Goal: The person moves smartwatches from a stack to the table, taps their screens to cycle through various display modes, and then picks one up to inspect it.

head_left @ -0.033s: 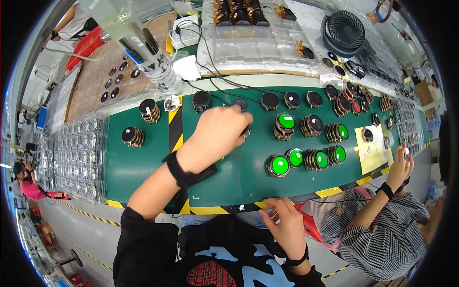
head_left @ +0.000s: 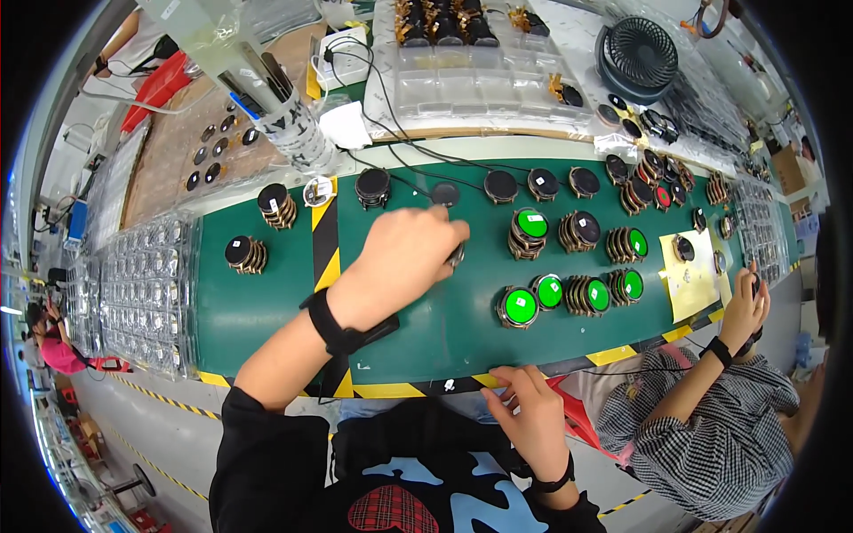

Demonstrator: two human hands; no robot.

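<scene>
My left hand (head_left: 404, 258) is closed on a round watch case (head_left: 457, 256); only the edge of the case shows past the fingers. Just beyond that hand, a dark round charging puck (head_left: 445, 194) lies on the green mat. A row of dark-faced watch cases runs either side of it, with one watch case (head_left: 372, 187) to the left and another watch case (head_left: 501, 186) to the right. My right hand (head_left: 533, 413) rests at the striped front edge, fingers apart and holding nothing. Right of my left hand stand stacks of watch cases, several with a lit green screen (head_left: 520, 306).
Clear plastic trays (head_left: 147, 293) are piled at the left. Two dark stacks (head_left: 246, 254) stand near the striped tape (head_left: 326, 240). Black cables (head_left: 400, 142) cross the back edge. A fan (head_left: 638, 58) stands behind. At right, a co-worker's hand (head_left: 742, 311) holds a small dark object beside yellow paper (head_left: 689, 284).
My left hand has drawn slightly toward me with the watch case, baring more of the charging puck. My right hand has stayed put. The co-worker's held object now shows a dark side.
</scene>
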